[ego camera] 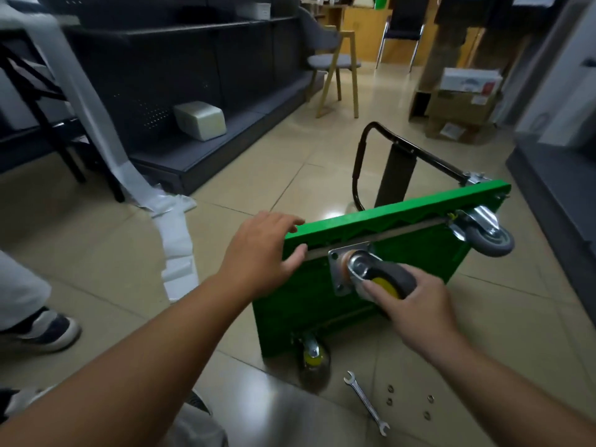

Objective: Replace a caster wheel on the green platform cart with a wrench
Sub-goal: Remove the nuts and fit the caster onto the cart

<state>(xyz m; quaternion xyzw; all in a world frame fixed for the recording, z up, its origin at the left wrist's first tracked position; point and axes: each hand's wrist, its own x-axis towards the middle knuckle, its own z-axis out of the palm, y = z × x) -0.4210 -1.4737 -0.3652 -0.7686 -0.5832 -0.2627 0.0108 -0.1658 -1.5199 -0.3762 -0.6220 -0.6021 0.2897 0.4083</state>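
A dark shelving unit fills the upper left, with a pale wrapped block on its low shelf. A long white sheet trails from the upper left down onto the beige tiled floor. At upper centre stands a wooden-legged chair with a grey seat. Stacked cardboard boxes sit at upper right. At the left edge are another person's dark shoe and light trouser leg.

Glossy green plastic cart deck, shiny metal caster plate and wrench, glossy floor tiles.
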